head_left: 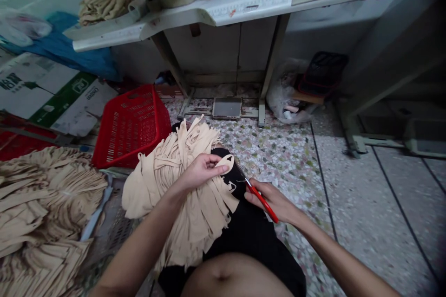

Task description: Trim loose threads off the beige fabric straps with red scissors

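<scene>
We note a beige stretch-fabric loop (225, 163) pinched in the left hand (204, 171), above a fringed beige fabric bundle (181, 190) on black shorts (244, 236); the right hand (270, 202) clenches red-handled steel scissors (261, 200), blades just beside the loop.

The left hand (202, 171) pinches a beige fabric loop (225, 163) from a bundle of beige strips (188, 204) lying across the person's black shorts (251, 234). The right hand (272, 202) holds red-handled scissors (262, 202) just beside the loop. A red plastic basket (130, 125) lies tilted on the terrazzo floor (282, 158), near a heap of beige strips (45, 199).
</scene>
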Action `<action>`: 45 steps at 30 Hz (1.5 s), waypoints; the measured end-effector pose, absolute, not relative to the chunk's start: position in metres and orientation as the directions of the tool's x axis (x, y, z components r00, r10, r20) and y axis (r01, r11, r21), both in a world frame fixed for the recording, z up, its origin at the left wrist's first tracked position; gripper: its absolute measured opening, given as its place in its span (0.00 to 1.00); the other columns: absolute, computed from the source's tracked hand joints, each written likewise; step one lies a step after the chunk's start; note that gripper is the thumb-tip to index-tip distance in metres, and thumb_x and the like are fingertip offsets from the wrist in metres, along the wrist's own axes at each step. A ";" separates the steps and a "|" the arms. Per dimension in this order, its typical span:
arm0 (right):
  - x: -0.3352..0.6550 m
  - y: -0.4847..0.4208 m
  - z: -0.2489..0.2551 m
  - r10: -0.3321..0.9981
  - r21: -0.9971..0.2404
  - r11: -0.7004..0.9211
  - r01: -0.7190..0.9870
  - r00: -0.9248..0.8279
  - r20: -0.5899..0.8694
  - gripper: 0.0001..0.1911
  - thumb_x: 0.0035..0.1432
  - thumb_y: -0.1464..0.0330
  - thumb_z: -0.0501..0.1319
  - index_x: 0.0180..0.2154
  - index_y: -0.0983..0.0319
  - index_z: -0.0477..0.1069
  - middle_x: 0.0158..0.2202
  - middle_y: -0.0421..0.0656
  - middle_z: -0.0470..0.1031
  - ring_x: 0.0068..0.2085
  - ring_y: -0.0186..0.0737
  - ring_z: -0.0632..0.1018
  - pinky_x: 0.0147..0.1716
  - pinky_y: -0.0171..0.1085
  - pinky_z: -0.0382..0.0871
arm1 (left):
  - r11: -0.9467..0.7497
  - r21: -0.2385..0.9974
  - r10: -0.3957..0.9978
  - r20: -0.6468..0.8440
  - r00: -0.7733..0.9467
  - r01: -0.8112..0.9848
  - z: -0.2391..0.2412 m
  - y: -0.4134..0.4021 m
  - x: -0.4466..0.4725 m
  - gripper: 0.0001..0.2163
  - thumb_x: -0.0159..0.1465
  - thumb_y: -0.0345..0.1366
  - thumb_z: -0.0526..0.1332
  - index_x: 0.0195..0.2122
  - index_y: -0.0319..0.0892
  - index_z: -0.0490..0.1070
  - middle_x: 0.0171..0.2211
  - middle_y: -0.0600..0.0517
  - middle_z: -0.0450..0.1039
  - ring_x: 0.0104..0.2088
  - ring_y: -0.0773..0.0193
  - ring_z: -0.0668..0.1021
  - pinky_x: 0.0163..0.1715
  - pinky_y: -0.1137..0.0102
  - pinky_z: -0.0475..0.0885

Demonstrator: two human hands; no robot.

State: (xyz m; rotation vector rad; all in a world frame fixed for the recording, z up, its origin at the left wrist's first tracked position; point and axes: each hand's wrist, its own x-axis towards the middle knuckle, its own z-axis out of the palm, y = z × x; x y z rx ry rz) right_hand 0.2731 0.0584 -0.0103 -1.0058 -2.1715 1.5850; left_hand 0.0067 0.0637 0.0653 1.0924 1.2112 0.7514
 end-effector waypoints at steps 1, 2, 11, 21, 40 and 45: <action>0.271 0.060 -0.010 0.662 -0.915 0.177 0.363 -0.732 -0.163 0.20 0.69 0.50 0.58 0.35 0.59 0.65 0.29 0.37 0.66 0.30 0.38 0.69 0.31 0.35 0.62 | 0.339 0.937 0.911 -0.349 0.220 0.080 0.063 0.063 0.007 0.14 0.61 0.42 0.72 0.40 0.35 0.80 0.35 0.48 0.80 0.34 0.66 0.78 0.37 0.74 0.71; 0.268 0.061 -0.009 0.653 -0.918 0.192 0.346 -0.743 -0.144 0.20 0.69 0.50 0.58 0.35 0.59 0.64 0.29 0.37 0.66 0.30 0.38 0.68 0.31 0.35 0.62 | 0.348 0.935 0.911 -0.354 0.212 0.066 0.061 0.062 0.007 0.14 0.60 0.42 0.73 0.40 0.35 0.81 0.35 0.48 0.80 0.33 0.66 0.79 0.37 0.74 0.71; 0.254 0.074 0.001 0.585 -0.946 0.200 0.256 -0.805 -0.095 0.24 0.69 0.48 0.58 0.30 0.59 0.61 0.28 0.36 0.62 0.29 0.36 0.65 0.28 0.34 0.59 | 0.401 0.915 0.887 -0.400 0.229 0.047 0.053 0.061 0.001 0.15 0.58 0.43 0.74 0.38 0.35 0.82 0.32 0.49 0.80 0.29 0.69 0.76 0.31 0.75 0.67; 0.260 0.074 -0.005 0.584 -0.950 0.180 0.255 -0.805 -0.105 0.26 0.67 0.46 0.59 0.30 0.60 0.62 0.26 0.35 0.59 0.27 0.34 0.62 0.26 0.33 0.57 | 0.452 0.890 0.852 -0.452 0.265 0.065 0.054 0.062 0.003 0.17 0.57 0.45 0.75 0.37 0.34 0.82 0.30 0.49 0.77 0.28 0.69 0.73 0.28 0.75 0.63; 0.261 0.066 -0.030 0.688 -0.944 0.012 0.328 -0.688 -0.230 0.29 0.59 0.46 0.67 0.23 0.61 0.60 0.21 0.34 0.57 0.24 0.32 0.60 0.22 0.32 0.51 | 0.464 0.881 0.833 -0.469 0.293 0.091 0.044 0.061 0.004 0.16 0.57 0.44 0.75 0.39 0.35 0.82 0.32 0.48 0.80 0.29 0.68 0.76 0.31 0.74 0.66; 0.264 0.054 -0.038 0.710 -0.951 -0.060 0.305 -0.656 -0.255 0.29 0.59 0.45 0.67 0.24 0.60 0.61 0.21 0.34 0.57 0.24 0.31 0.60 0.22 0.32 0.52 | 0.460 0.879 0.827 -0.476 0.299 0.125 0.041 0.060 0.004 0.15 0.57 0.43 0.74 0.38 0.36 0.82 0.33 0.48 0.80 0.30 0.68 0.77 0.31 0.75 0.66</action>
